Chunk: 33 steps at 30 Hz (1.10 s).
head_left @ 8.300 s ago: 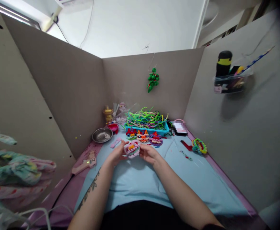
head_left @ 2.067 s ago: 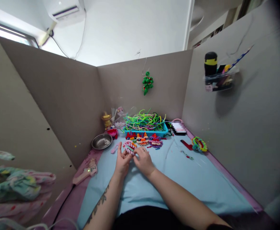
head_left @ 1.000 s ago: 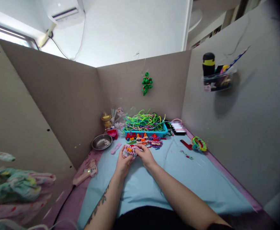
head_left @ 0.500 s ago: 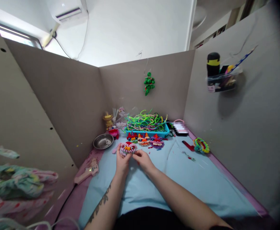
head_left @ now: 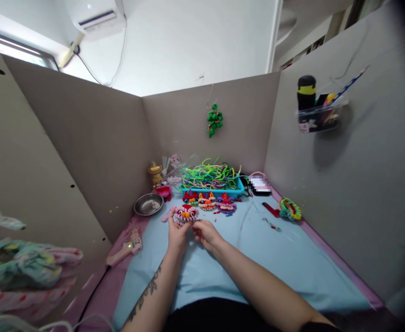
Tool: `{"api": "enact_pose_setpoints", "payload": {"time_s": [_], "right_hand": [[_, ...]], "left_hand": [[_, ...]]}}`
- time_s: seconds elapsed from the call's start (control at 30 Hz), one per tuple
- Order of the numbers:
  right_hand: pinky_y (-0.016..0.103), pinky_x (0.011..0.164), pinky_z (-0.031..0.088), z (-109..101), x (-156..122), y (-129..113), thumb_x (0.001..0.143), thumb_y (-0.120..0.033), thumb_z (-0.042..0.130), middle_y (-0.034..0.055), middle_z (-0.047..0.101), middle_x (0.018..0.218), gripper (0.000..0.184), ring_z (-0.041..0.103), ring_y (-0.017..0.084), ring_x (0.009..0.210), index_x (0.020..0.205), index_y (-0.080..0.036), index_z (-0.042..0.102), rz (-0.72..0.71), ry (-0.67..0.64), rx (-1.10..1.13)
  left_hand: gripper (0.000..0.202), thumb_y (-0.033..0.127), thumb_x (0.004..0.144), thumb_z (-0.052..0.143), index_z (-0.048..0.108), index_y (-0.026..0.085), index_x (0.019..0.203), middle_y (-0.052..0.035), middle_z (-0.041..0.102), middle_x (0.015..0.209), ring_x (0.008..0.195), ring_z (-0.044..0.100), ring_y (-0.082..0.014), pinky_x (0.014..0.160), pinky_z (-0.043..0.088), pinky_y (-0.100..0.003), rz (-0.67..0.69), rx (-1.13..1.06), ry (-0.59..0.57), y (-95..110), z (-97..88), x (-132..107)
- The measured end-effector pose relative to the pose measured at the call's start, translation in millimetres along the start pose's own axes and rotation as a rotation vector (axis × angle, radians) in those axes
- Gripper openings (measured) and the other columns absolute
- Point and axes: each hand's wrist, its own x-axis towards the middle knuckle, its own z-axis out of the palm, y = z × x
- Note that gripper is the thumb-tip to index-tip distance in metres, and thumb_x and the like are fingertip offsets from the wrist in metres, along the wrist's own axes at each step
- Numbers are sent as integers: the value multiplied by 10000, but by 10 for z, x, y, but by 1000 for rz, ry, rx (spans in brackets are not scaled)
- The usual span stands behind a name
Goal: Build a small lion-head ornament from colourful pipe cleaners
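Note:
A pink and red fuzzy pipe-cleaner animal head [head_left: 186, 213] with big eyes and an orange nose is held upright above the table. My left hand [head_left: 177, 236] is closed around its left side and underside. At its lower right edge, the fingers of my right hand [head_left: 207, 234] are pinched together; whatever they grip is too small or hidden to make out. Just behind sit three similar heads: one red and green [head_left: 190, 198], one orange and cream [head_left: 207, 201], one purple and red [head_left: 226, 204].
A blue basket [head_left: 219, 191] heaped with green pipe cleaners stands at the back. To the left are a metal bowl [head_left: 148, 204] and a corded pink glue gun [head_left: 126, 251]. Rolled coloured rings [head_left: 290, 210] and a phone [head_left: 259, 184] lie right. Grey partitions [head_left: 209, 103] enclose the table.
The pink head has turned slightly, showing more of its red top. My right hand's fingers have shifted a little at its lower edge. The camera view has moved slightly.

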Motion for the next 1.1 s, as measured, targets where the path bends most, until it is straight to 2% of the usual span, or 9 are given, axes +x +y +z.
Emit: {"api": "enact_pose_setpoints", "payload": {"time_s": [0.2, 0.43, 0.57, 0.67, 0.8, 0.9, 0.97, 1.1], "right_hand": [[164, 354, 230, -8, 26, 30, 501, -221, 646, -61, 448, 456, 160, 391, 58, 437, 575, -148, 525, -82, -7, 21], [151, 356, 236, -10, 34, 56, 511, -226, 676, -72, 471, 522, 238, 418, 58, 453, 676, -177, 512, -101, -20, 39], [159, 348, 241, -42, 56, 52, 563, -326, 681, -71, 470, 532, 267, 397, 55, 424, 700, -178, 507, -173, -6, -18], [187, 389, 315, -98, 98, 62, 589, -339, 668, -57, 493, 534, 253, 438, 81, 445, 711, -174, 520, -268, -1, -133], [247, 548, 421, -149, 107, 67, 617, -228, 649, -29, 554, 623, 145, 508, 122, 572, 716, -171, 560, -506, -40, -430], [269, 639, 428, -139, 58, 59, 659, -164, 608, -4, 576, 707, 55, 531, 145, 672, 711, -175, 596, -685, -33, -673], [272, 662, 425, -125, 17, 49, 680, -138, 589, 6, 577, 745, 68, 533, 152, 707, 725, -184, 612, -765, -49, -795], [278, 691, 427, -127, -31, 27, 730, -119, 545, 11, 575, 743, 104, 538, 154, 721, 749, -193, 614, -820, -72, -899]], "left_hand": [[748, 108, 544, 759, 379, 259, 1170, -11, 626, 948, 810, 631, -141, 735, 463, -255, -65, -110, 66, 11, -16, 40], [730, 69, 555, 752, 381, 255, 1155, -15, 638, 948, 830, 628, -133, 757, 462, -254, -83, -126, 65, 3, 0, 37], [708, 55, 552, 751, 400, 262, 1131, -6, 642, 933, 824, 632, -132, 753, 466, -249, -82, -115, 81, 11, 4, 37], [704, 64, 550, 756, 405, 264, 1127, -6, 645, 926, 798, 638, -136, 722, 476, -249, -118, -138, 72, 26, -12, 41], [678, 84, 549, 767, 417, 231, 1111, -15, 653, 882, 730, 638, -128, 674, 483, -236, -167, -195, 64, 21, -44, 53], [601, 87, 564, 759, 446, 204, 1064, -16, 656, 838, 681, 633, -117, 650, 485, -226, -184, -214, 75, 2, -64, 65], [551, 83, 579, 747, 462, 192, 1038, -14, 655, 817, 659, 630, -115, 637, 488, -225, -190, -218, 83, -8, -77, 73], [494, 66, 606, 720, 476, 188, 1017, -10, 653, 804, 663, 631, -111, 629, 490, -216, -206, -263, 93, -8, -100, 82]]}}
